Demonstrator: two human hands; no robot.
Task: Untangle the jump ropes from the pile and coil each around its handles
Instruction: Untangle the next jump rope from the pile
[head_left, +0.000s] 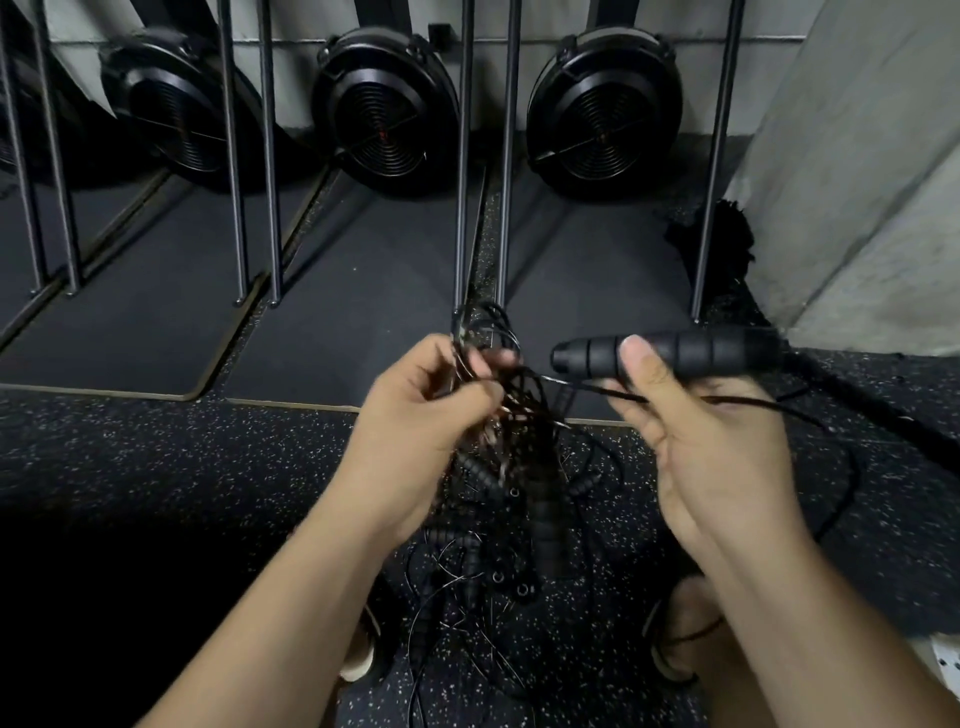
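Black handle (701, 351) | gripped by right hand (711, 441), thumb on top | left hand (410, 415) fingers (470, 397) seemingly clutch rope tangle (524, 410)

One wide-angle view from the person's head looks forward and down, close over the rope tangle (519, 410), taking in the floor (156, 467) and the far wall (296, 31).

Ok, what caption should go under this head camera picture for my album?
The left hand grips tangled jump ropes while the right hand holds one black handle.
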